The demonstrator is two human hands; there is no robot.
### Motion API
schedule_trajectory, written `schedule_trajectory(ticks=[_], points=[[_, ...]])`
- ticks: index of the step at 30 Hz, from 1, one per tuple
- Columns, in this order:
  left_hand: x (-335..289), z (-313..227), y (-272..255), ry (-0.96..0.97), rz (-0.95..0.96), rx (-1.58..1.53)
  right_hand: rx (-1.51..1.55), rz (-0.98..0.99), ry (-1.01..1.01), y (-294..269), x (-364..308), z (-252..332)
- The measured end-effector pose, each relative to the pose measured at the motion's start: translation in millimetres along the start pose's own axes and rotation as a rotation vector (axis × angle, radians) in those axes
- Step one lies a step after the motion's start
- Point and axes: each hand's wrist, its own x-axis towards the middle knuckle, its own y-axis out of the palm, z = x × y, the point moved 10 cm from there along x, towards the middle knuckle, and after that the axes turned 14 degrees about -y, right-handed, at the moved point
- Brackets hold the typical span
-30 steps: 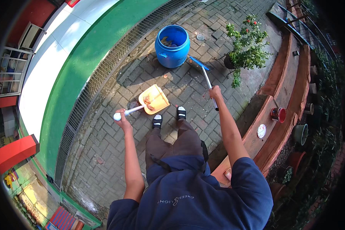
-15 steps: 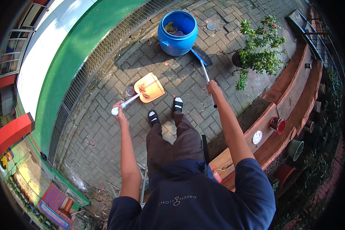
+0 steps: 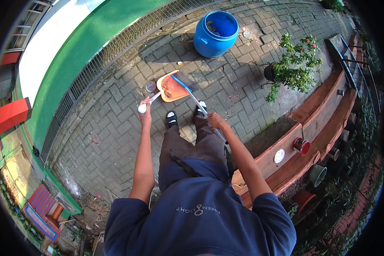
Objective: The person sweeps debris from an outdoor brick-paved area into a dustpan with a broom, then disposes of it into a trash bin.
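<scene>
My left hand [image 3: 144, 107] grips the white handle of an orange dustpan [image 3: 171, 88] that rests on the brick paving just ahead of my feet. My right hand [image 3: 213, 120] holds the pale shaft of a broom [image 3: 196, 100] with a blue head, and that head lies across the pan's mouth. My two dark shoes with white tops stand right behind the pan. A blue plastic barrel [image 3: 216, 33] stands open farther ahead, with some debris inside it.
A potted shrub [image 3: 295, 66] with red flowers stands to the right. A brown brick planter ledge [image 3: 311, 123] runs along the right, with small pots by it. A metal drain grate [image 3: 111, 59] and a green wall [image 3: 94, 30] run along the left.
The broom head has swung left from beside the barrel into the dustpan. My right hand has come in toward my body. The barrel now lies farther ahead.
</scene>
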Motion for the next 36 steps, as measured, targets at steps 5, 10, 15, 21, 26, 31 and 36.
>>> schedule_trajectory(ticks=[5, 10, 15, 21, 26, 31, 36], points=[[5.4, 4.3, -12.6, 0.032, 0.031, -0.053, 0.239, 0.005, 0.034, 23.4, -29.5, 47.3], [0.4, -8.8, -33.1, 0.068, -0.026, -0.02, 0.315, -0.088, 0.091, -12.1, -59.5, 78.7], [-20.7, -5.7, -83.8, 0.001, -0.314, -0.103, -0.01, -0.159, 0.008, -63.3, -11.9, 105.5], [-22.7, -9.1, -100.8, 0.032, -0.398, -0.051, -0.483, -0.166, -0.061, -66.9, 138.0, 99.8], [5.2, -11.7, -108.2, -0.004, -0.39, -0.075, -0.579, -0.074, -0.02, -48.1, 157.5, 80.0], [41.6, -7.1, -113.3, 0.049, -0.236, -0.041, -0.23, 0.107, 0.016, 2.4, 96.0, 66.9], [69.4, -26.7, -92.9, 0.026, -0.151, -0.019, 0.172, 0.044, 0.056, 53.6, 45.7, 75.6]])
